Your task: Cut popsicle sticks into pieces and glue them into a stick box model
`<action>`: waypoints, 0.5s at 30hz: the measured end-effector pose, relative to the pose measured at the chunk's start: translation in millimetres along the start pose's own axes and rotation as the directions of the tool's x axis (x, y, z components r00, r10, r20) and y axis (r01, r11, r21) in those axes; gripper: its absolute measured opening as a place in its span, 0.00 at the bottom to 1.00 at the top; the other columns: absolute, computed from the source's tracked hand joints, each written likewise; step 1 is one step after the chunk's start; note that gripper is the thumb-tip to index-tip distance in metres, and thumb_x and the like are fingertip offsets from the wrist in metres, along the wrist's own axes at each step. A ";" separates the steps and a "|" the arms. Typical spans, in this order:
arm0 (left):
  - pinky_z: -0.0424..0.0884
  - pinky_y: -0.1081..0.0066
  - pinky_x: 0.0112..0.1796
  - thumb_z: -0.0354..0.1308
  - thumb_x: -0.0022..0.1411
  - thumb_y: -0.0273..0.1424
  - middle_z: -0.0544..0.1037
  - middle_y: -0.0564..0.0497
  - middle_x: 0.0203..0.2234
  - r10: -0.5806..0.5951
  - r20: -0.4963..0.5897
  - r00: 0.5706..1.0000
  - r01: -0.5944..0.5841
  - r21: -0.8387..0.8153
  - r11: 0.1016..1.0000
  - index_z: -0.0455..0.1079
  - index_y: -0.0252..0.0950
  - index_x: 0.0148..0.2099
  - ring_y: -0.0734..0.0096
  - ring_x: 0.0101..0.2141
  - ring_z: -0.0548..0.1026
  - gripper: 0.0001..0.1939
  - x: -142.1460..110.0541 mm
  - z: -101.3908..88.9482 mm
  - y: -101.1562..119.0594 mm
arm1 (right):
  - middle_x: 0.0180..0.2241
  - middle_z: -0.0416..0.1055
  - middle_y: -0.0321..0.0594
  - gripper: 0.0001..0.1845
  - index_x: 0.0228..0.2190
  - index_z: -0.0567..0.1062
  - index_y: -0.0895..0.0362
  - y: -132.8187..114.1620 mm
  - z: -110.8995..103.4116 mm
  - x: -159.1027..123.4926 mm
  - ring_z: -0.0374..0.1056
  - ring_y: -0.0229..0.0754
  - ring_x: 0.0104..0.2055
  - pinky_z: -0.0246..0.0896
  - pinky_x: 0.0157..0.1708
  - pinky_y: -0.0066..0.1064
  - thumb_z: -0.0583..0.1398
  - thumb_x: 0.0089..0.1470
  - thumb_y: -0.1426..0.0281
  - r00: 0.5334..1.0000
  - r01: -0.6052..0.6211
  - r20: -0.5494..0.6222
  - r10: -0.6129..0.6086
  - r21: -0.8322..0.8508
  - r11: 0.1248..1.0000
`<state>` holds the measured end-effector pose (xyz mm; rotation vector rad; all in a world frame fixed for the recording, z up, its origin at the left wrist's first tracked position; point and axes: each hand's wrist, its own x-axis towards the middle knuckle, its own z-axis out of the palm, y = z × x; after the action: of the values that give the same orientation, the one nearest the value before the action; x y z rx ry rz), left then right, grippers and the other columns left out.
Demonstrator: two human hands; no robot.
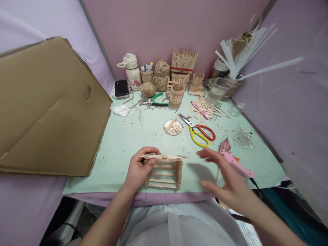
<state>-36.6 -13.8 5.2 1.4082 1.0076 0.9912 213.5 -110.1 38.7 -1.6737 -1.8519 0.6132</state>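
A small box-like frame of wooden craft sticks (179, 174) stands near the front edge of the table. My left hand (139, 167) grips its upper left corner, thumb and fingers closed around the top sticks. Slats run across the frame with gaps between them. To the right, my right hand (222, 171) hovers above the table, a little blurred, fingers and thumb spread with nothing between them. It is apart from the frame and nearest to the pink glue gun (237, 164), which lies on its side just beyond the hand.
Scissors (197, 131) with red and yellow handles lie mid-table beside a small dish of wood bits (173, 127). Behind are loose craft sticks (205, 107), pliers (155, 102), twine balls (148, 89), a bottle (132, 71) and glue sticks (237, 56). A cardboard sheet (51, 112) leans at left.
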 end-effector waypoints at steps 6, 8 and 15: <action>0.68 0.69 0.39 0.58 0.55 0.32 0.76 0.48 0.34 -0.030 0.000 1.000 0.030 -0.026 0.999 0.68 0.35 0.42 0.68 0.36 0.73 0.12 -0.3 -0.4 0.2 | 0.44 0.65 0.43 0.19 0.46 0.67 0.52 -25.0 49.7 34.1 0.64 0.43 0.43 0.64 0.40 0.35 0.60 0.51 0.67 0.997 0.047 -0.068 -0.029 0.278 0.959; 0.68 0.69 0.40 0.58 0.54 0.31 0.76 0.48 0.34 -0.021 -0.002 1.000 0.021 -0.032 0.999 0.68 0.35 0.42 0.67 0.37 0.73 0.12 0.1 -0.3 -0.1 | 0.42 0.66 0.42 0.16 0.44 0.69 0.51 -23.2 53.4 38.0 0.64 0.42 0.42 0.64 0.40 0.35 0.59 0.52 0.68 0.996 0.036 -0.086 -0.010 0.301 0.953; 0.67 0.69 0.39 0.59 0.53 0.31 0.75 0.48 0.34 -0.003 0.009 1.000 0.003 -0.110 0.994 0.67 0.35 0.44 0.68 0.36 0.73 0.15 0.1 1.2 -2.2 | 0.43 0.66 0.41 0.14 0.42 0.70 0.50 -18.5 49.9 39.4 0.63 0.43 0.46 0.61 0.44 0.36 0.60 0.52 0.66 0.998 0.014 -0.061 0.007 0.332 0.943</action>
<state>-35.6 -13.9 3.0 1.3190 0.9348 1.0222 163.8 -71.3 18.4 -1.4483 -1.6029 0.8140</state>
